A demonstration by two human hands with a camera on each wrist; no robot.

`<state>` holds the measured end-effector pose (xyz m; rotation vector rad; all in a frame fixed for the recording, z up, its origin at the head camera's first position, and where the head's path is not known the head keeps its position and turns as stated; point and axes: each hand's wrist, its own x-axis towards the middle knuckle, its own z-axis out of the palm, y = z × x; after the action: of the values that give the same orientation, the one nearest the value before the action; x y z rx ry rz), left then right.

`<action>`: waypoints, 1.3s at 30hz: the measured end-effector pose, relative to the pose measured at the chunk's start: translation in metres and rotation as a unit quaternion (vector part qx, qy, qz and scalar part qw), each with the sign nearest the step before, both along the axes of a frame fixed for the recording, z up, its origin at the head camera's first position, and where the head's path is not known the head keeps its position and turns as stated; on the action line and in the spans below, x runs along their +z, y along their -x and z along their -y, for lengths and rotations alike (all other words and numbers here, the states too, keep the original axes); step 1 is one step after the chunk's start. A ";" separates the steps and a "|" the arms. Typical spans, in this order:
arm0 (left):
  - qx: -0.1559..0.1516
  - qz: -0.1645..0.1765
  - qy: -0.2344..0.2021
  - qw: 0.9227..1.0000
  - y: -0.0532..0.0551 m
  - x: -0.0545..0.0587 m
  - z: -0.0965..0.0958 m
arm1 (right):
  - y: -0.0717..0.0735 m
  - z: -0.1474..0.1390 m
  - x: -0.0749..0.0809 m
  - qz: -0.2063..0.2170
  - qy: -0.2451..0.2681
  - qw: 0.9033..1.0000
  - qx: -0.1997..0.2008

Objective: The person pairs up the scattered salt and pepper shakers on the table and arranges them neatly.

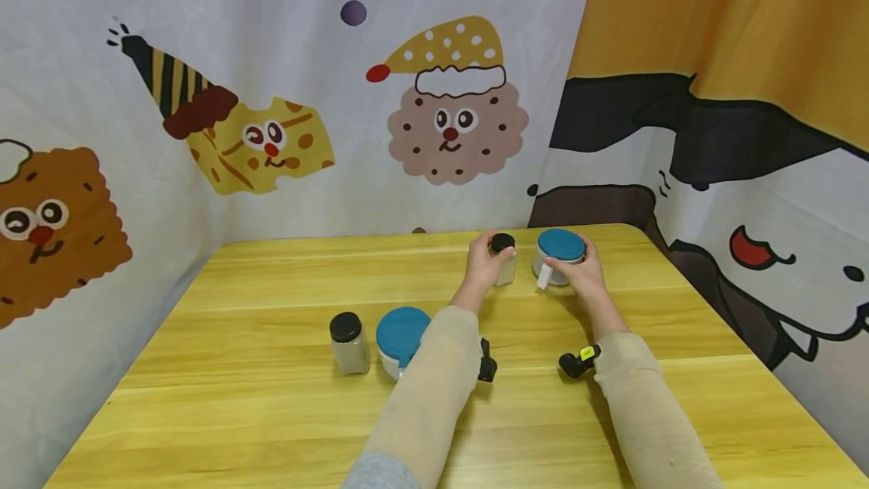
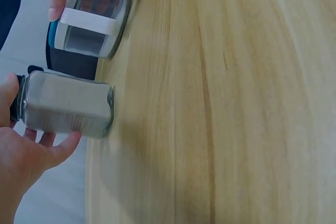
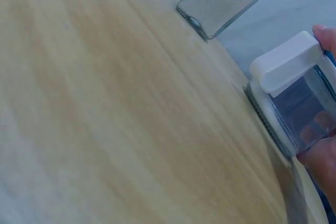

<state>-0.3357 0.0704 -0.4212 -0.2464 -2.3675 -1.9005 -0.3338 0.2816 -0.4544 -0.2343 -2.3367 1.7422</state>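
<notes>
My left hand (image 1: 479, 266) grips a clear glass jar (image 1: 505, 273) with a black lid near the table's far edge; pale contents show through its sides. In the left wrist view the thumb is by the jar's lid and the fingers lie along its side. To the right, my right hand (image 1: 585, 272) holds a round glass canister (image 3: 310, 114) with a blue lid (image 1: 561, 244) and a white handle (image 1: 545, 276). The handle faces toward me. Both vessels stand upright, a small gap apart, with their bases at the tabletop.
A second black-lidded jar (image 1: 350, 349) stands on the wooden table (image 1: 237, 368) at the left. Beside it, a second blue-lidded canister (image 1: 400, 334) is partly hidden by my left sleeve. A curtain with cartoon prints (image 1: 305, 36) hangs right behind the far edge.
</notes>
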 end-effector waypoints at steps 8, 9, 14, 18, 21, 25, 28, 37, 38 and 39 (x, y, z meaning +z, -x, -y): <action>0.000 -0.021 -0.013 1.000 -0.001 -0.001 0.001 | -0.003 -0.002 -0.001 -0.012 0.000 1.000 0.000; 0.001 -0.025 -0.012 1.000 -0.002 -0.001 0.000 | -0.003 -0.002 -0.001 -0.013 -0.002 1.000 0.000; 0.005 -0.018 -0.010 1.000 -0.005 -0.001 0.000 | -0.006 -0.003 -0.001 -0.016 -0.005 1.000 0.001; 0.006 -0.007 -0.014 1.000 -0.007 -0.001 0.000 | -0.008 -0.003 -0.001 -0.020 0.001 1.000 0.003; 0.004 -0.012 -0.017 1.000 -0.008 -0.001 -0.001 | -0.010 -0.004 -0.001 -0.023 0.005 1.000 0.000; 0.000 -0.019 -0.017 1.000 -0.009 0.000 -0.001 | -0.010 -0.004 -0.002 -0.026 0.005 1.000 -0.005; 0.001 -0.019 -0.012 1.000 -0.010 0.001 -0.001 | -0.011 -0.004 -0.001 -0.026 0.007 1.000 -0.008; 0.005 -0.032 -0.005 0.999 -0.013 0.005 -0.001 | -0.016 -0.001 0.004 -0.031 0.032 0.999 -0.009; 0.005 -0.035 -0.005 0.999 -0.013 0.005 -0.002 | -0.017 -0.001 0.004 -0.032 0.033 0.999 -0.009; 0.006 -0.036 -0.005 0.999 -0.013 0.006 -0.002 | -0.017 -0.001 0.005 -0.032 0.034 0.999 -0.010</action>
<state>-0.3224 0.0724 -0.4153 -0.2949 -2.3085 -1.8649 -0.3169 0.2825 -0.4495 -0.2073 -2.2252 1.7952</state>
